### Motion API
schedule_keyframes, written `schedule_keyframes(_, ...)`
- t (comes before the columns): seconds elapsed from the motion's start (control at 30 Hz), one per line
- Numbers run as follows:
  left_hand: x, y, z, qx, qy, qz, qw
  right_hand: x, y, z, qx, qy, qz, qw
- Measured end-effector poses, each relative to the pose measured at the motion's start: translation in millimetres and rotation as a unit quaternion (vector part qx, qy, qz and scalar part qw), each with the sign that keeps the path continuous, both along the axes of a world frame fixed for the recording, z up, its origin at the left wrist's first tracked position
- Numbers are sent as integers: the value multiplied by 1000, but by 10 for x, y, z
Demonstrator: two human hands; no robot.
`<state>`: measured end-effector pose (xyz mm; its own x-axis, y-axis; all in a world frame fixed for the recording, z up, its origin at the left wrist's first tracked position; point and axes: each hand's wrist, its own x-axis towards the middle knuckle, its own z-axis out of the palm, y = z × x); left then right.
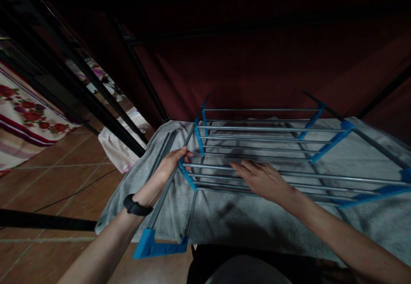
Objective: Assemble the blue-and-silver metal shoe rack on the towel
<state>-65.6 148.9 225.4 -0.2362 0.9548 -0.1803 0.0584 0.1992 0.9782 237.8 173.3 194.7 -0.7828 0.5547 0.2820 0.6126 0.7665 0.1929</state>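
Note:
A rack of grey metal tubes with blue plastic brackets (334,140), resembling a shoe rack, rests on a grey blanket (231,217). My left hand (171,164) is closed around the joint where a side pole meets the near left bracket (188,177). Bent over the front tube (308,175) near its middle, the fingers of my right hand (261,179) hold on to it. A blue end piece (160,249) joins the lower ends of two side poles at the blanket's front edge. Several loose tubes (163,151) lie left of the rack.
Dark red cloth (257,70) hangs behind the rack. Black metal posts (70,74) slant down at left. A dark cable (73,194) crosses the tiled floor (64,177). Beside the blanket lies a pale cloth (118,147), and a floral cloth (32,117) hangs farther left.

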Motion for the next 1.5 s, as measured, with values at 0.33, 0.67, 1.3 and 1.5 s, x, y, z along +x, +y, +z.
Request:
schedule_keyframes(0.33, 26, -24, 19, -3, -7, 9, 1000, -8, -10, 0, 7, -2, 0, 1000)
schedule_keyframes(0.67, 96, -87, 110, -10, 14, 9, 1000, -12, -5, -27, -6, -2, -5, 1000)
schedule_keyframes(1.3, 55, -25, 105, 27, 109, -22, 993, -28, -18, -3, -33, -10, -10, 999)
schedule_keyframes(1.5, 61, -47, 106, 34, 121, -8, 992, -41, -23, 46, -51, -28, -16, 998)
